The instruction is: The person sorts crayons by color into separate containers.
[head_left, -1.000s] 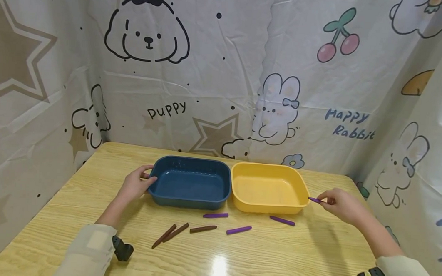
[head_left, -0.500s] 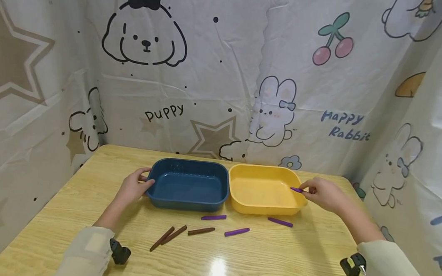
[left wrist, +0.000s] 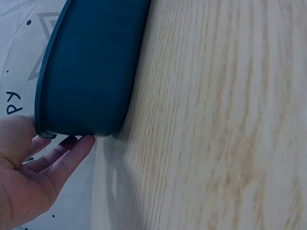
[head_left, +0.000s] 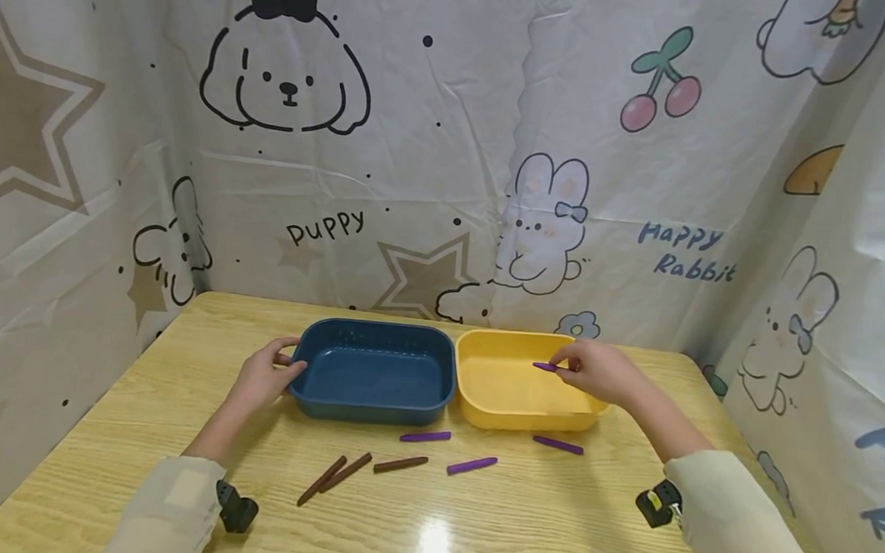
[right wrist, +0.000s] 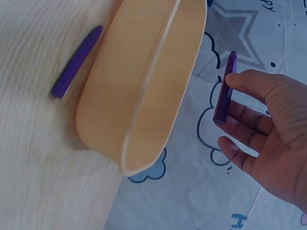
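My right hand (head_left: 595,370) pinches a purple crayon (head_left: 544,366) between thumb and fingers, over the yellow plastic bin (head_left: 533,420). In the right wrist view the crayon (right wrist: 225,88) shows nearly whole, above the bin's rim (right wrist: 144,96). My left hand (head_left: 266,375) grips the left end of the dark blue bin (head_left: 371,411), thumb at the rim and fingertips against the outer wall (left wrist: 91,72). The two bins stand side by side. In front of them lie purple crayons (head_left: 425,436), (head_left: 472,466), (head_left: 558,445) and brown crayons (head_left: 400,465), (head_left: 345,473), (head_left: 322,481).
The wooden table (head_left: 550,516) runs back to a printed cloth (head_left: 410,183) hung behind and along both sides. A black wrist camera (head_left: 237,508) sits by the left sleeve, another wrist camera (head_left: 659,503) by the right one.
My right hand has carried the purple crayon leftward, from beside the yellow bin's right end to over its inside. The left hand stays on the blue bin; the head view has shifted slightly.
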`<state>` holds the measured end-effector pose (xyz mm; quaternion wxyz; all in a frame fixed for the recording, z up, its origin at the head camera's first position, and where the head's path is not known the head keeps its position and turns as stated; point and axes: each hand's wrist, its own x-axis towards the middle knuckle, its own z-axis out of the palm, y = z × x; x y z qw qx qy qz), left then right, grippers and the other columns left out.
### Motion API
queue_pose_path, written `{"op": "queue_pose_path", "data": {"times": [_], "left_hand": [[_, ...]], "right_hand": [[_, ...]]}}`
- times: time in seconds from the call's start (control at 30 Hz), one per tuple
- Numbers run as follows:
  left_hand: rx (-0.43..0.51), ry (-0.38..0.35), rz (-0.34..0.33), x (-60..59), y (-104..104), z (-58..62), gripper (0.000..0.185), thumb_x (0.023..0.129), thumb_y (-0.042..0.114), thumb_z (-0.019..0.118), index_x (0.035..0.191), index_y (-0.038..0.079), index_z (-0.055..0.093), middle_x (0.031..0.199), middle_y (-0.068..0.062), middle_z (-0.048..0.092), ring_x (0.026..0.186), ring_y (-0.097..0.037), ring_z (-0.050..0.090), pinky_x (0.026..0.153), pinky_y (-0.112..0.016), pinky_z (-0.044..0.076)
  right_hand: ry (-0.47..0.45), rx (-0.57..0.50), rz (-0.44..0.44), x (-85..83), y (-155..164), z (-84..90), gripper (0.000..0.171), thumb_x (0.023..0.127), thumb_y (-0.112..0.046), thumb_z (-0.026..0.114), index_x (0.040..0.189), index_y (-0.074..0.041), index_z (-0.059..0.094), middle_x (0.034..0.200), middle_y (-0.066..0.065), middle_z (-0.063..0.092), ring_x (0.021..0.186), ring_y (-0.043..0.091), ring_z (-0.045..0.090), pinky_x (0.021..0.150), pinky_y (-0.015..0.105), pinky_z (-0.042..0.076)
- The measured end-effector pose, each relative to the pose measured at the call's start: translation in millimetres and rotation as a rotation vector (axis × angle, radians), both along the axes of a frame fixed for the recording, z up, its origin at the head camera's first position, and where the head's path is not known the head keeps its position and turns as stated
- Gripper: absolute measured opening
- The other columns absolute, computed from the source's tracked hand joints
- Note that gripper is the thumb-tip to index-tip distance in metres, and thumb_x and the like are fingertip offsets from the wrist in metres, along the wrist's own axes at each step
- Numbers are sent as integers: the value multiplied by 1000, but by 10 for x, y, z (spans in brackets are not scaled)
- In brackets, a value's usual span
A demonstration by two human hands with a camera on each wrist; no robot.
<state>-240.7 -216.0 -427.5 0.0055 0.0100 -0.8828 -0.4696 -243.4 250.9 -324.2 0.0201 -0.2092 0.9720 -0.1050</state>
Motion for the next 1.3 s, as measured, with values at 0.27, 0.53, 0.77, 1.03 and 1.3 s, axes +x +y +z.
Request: {"op": "queue_pose_path", "data": {"times": [0.27,0.53,0.77,1.03,1.3], "left_hand": [[-5,-1,1,-9,21,5,48,95,15,54,139,3,39,115,-28,53,79,-22,65,66,-33,58],[3,9,5,2,12,-4,48,94,14,54,138,1,39,113,-29,53,75,-18,64,65,-33,58],[2,16,0,-10,7,-14,48,94,14,54,138,1,39,113,-29,53,74,-17,64,65,-34,58],[2,9,-2,8,1,-7,49,94,14,54,138,1,38,114,-30,53,76,-19,64,66,-34,58],[-1,3,-5,12,6,-7,49,95,15,53,139,1,38,116,-30,52,78,-20,65,66,-34,58]], "right_hand": [[7,-13,47,-65,-244,44,14,85,-12,66,97,-8,72,78,1,64,65,13,49,58,24,43],[-21,-32,74,-132,-492,11,16,85,-11,65,98,-7,72,84,4,67,67,13,52,60,24,47],[-46,-46,87,-184,-693,-1,16,86,-11,65,100,-7,72,93,6,69,73,15,54,67,26,50],[-26,-10,148,-209,-947,11,16,86,-12,65,99,-9,73,88,4,68,71,15,54,67,25,50],[22,9,210,-255,-1170,-12,13,85,-12,66,96,-9,73,80,3,67,66,14,52,61,23,46]]}}
